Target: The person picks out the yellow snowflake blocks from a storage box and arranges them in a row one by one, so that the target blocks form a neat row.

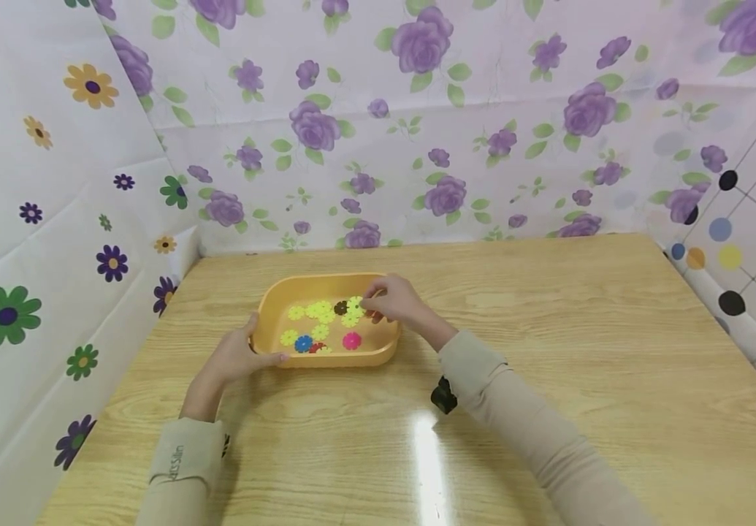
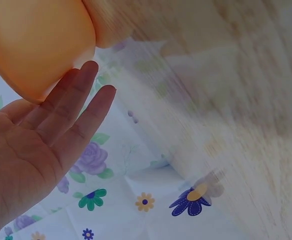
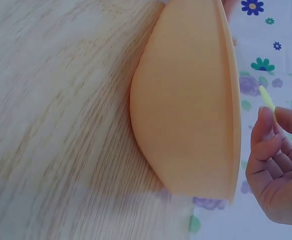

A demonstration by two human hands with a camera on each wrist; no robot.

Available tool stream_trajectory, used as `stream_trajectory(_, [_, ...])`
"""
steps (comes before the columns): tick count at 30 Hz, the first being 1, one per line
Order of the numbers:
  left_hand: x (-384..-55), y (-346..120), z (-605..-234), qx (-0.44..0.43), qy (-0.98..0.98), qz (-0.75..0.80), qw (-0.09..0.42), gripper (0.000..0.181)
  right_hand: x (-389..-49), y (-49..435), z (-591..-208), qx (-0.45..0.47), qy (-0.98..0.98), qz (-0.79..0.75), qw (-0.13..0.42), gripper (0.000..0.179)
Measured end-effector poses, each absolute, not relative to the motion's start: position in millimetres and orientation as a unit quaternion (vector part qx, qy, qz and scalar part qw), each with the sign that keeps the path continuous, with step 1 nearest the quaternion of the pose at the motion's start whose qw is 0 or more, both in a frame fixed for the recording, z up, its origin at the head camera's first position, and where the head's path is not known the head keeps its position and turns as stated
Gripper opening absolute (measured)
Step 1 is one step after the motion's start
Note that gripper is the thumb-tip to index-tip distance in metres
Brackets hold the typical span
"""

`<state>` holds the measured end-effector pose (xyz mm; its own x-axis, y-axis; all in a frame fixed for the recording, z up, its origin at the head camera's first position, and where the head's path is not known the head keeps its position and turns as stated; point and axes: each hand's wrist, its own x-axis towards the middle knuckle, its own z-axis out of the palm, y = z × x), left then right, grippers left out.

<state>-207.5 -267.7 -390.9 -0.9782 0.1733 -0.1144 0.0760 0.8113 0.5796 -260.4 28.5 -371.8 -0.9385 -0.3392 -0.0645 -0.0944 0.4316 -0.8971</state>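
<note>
A yellow-orange plastic tray (image 1: 331, 360) stands on the table with several flower-shaped plastic discs in it. Most are yellow, such as one yellow disc (image 1: 320, 332); there is also a blue disc (image 1: 303, 343), a pink disc (image 1: 352, 340), a dark brown disc (image 1: 341, 307) and a partly hidden red one. My left hand (image 1: 236, 356) holds the tray's left end, thumb along the front rim and fingers against the outer wall. Over the tray's right end, my right hand (image 1: 396, 299) pinches a thin yellow flower disc (image 3: 266, 97) between thumb and forefinger, above the rim.
Beneath the tray is a wood-grain table (image 1: 581, 351). A flowered sheet (image 1: 378, 146) hangs behind it, with patterned sheets at left and right. A small black object (image 1: 444, 396) shows beside the right sleeve.
</note>
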Motion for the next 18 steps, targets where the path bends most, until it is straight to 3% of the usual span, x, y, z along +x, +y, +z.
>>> stream_trajectory(18, [-207.5, -266.0, -388.9, 0.050, 0.947, 0.303, 0.096, 0.116, -270.0, 74.5, -361.5, -0.139, 0.829, -0.521, 0.150, 0.014])
